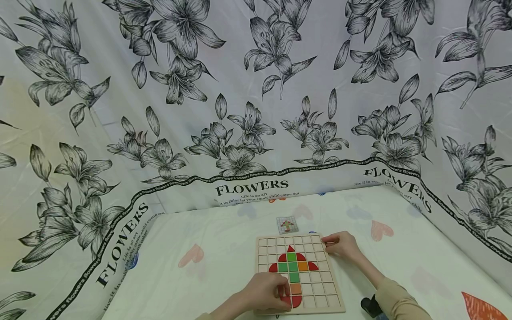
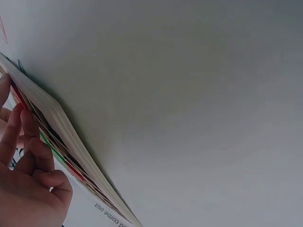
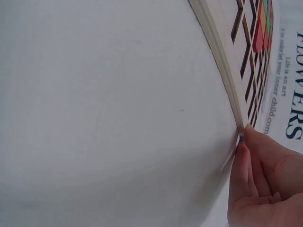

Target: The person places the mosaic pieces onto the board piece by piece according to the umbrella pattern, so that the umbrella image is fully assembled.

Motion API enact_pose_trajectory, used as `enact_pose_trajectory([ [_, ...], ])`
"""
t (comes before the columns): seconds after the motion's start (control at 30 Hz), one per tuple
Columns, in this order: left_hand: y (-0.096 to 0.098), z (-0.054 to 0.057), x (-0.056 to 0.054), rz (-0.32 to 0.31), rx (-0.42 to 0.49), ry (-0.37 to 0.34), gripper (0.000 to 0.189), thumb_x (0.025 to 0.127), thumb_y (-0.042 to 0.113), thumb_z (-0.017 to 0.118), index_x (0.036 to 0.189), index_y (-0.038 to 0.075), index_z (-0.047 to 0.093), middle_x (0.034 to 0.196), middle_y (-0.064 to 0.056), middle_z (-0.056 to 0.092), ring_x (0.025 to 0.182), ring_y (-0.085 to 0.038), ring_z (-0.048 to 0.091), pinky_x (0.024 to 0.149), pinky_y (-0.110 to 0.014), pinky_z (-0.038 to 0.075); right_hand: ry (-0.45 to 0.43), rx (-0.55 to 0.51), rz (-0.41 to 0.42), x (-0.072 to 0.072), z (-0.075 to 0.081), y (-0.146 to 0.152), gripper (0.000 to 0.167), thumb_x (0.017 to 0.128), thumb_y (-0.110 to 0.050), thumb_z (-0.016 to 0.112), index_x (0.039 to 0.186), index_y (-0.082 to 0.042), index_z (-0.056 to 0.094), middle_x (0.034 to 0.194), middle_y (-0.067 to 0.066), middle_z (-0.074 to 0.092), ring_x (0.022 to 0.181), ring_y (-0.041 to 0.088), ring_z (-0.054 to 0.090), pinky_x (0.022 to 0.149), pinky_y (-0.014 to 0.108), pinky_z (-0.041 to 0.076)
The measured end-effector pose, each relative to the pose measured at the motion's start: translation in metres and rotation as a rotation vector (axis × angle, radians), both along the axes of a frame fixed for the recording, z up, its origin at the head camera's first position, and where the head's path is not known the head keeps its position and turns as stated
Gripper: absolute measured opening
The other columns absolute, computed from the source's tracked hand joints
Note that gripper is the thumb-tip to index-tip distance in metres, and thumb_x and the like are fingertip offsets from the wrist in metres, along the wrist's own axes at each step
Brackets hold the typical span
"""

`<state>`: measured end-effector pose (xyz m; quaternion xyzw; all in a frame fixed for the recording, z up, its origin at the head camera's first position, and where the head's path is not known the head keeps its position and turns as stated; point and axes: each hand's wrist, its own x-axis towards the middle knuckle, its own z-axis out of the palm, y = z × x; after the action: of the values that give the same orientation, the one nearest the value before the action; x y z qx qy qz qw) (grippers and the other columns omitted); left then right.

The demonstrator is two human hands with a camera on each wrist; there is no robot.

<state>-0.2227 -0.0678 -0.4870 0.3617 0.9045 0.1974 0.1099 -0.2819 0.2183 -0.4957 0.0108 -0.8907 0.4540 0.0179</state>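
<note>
A wooden grid board [image 1: 320, 289] lies on the bed-like surface, bearing a pattern of red, green and orange tiles. My left hand [image 1: 266, 291] is over its lower left part, with curled thumb and fingers pinching a red tile [image 2: 19, 96] seated low in the pattern; the hand partly hides that tile. Beside it sit a red rounded tile [image 1: 297, 302] and an orange tile [image 1: 295, 288]. At the far right corner of the board, my right hand [image 1: 342, 246] pinches the edge, thumb on top, as the right wrist view shows.
A small picture card [image 1: 287, 224] with a similar coloured pattern lies just beyond the board. A black object [image 1: 370, 306] is near the right forearm. A white flower-printed curtain [image 1: 256, 133] hangs behind and at the sides. Heart prints mark the pale cloth [image 1: 224, 240].
</note>
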Motion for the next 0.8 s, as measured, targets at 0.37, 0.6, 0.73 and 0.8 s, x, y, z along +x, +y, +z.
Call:
enact_pose_trajectory([
  [0.37, -0.003, 0.001, 0.0, -0.051, 0.004, 0.056, 0.018, 0.076, 0.04, 0.077, 0.082, 0.026, 0.067, 0.067, 0.014, 0.053, 0.059, 0.007, 0.04, 0.054, -0.013, 0.033, 0.005, -0.016, 0.013, -0.003, -0.002, 0.0, 0.03, 0.071, 0.001, 0.075, 0.101, 0.005, 0.071, 0.096, 0.02, 0.072, 0.08, 0.022, 0.07, 0.063, 0.024, 0.052],
  [0.6, -0.004, 0.002, 0.0, -0.032, 0.002, 0.044, 0.019, 0.076, 0.04, 0.077, 0.083, 0.026, 0.068, 0.067, 0.013, 0.052, 0.059, 0.006, 0.039, 0.054, -0.013, 0.033, 0.022, -0.014, 0.035, -0.003, 0.0, -0.001, 0.031, 0.072, 0.001, 0.075, 0.101, 0.006, 0.071, 0.096, 0.021, 0.071, 0.081, 0.025, 0.07, 0.063, 0.026, 0.053],
  [0.73, -0.007, 0.003, -0.002, 0.016, 0.044, -0.014, 0.021, 0.075, 0.043, 0.077, 0.085, 0.027, 0.068, 0.068, 0.017, 0.053, 0.062, 0.006, 0.041, 0.057, -0.014, 0.035, 0.028, -0.007, 0.034, -0.003, -0.001, -0.002, 0.03, 0.071, 0.002, 0.075, 0.1, 0.006, 0.071, 0.095, 0.021, 0.071, 0.08, 0.025, 0.07, 0.063, 0.025, 0.053],
  [0.8, -0.012, 0.003, -0.006, 0.047, 0.095, -0.029, 0.019, 0.079, 0.042, 0.074, 0.086, 0.025, 0.069, 0.07, 0.018, 0.054, 0.062, 0.005, 0.042, 0.057, -0.015, 0.036, 0.032, -0.008, 0.035, -0.003, -0.001, -0.003, 0.03, 0.071, 0.002, 0.075, 0.1, 0.006, 0.071, 0.095, 0.021, 0.071, 0.079, 0.025, 0.07, 0.063, 0.026, 0.053],
])
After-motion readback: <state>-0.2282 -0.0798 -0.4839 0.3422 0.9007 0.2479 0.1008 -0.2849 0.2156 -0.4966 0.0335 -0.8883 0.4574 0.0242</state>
